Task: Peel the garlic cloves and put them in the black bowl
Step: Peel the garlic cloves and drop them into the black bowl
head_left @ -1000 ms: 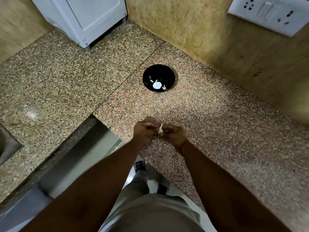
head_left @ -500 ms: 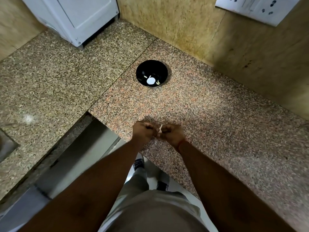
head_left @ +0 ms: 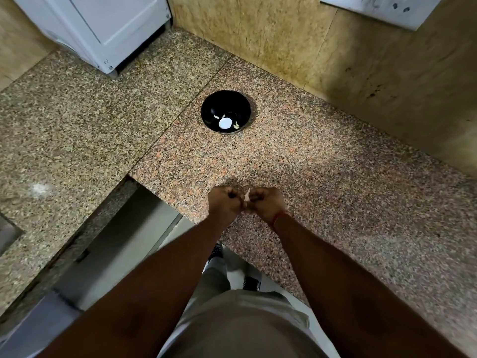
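Two hands are held knuckle to knuckle just above the near edge of the granite counter (head_left: 335,177); the left hand (head_left: 224,202) and the right hand (head_left: 265,202) are both curled closed on one garlic clove (head_left: 247,195), of which only a pale sliver of skin is seen between them; the clove itself is mostly hidden by the fingers. Peeling appears to be the step in hand; it would be done best if the clove were pinned by one hand while the papery skin was nipped at its tip by the other and drawn off in strips, the pinch being kept light so that the flesh is not bruised. Farther back, well apart from the hands and toward the wall corner, the black bowl (head_left: 206,109) is set; a few pale cloves (head_left: 236,124) and a larger white piece, perhaps a bulb, are lying in it.
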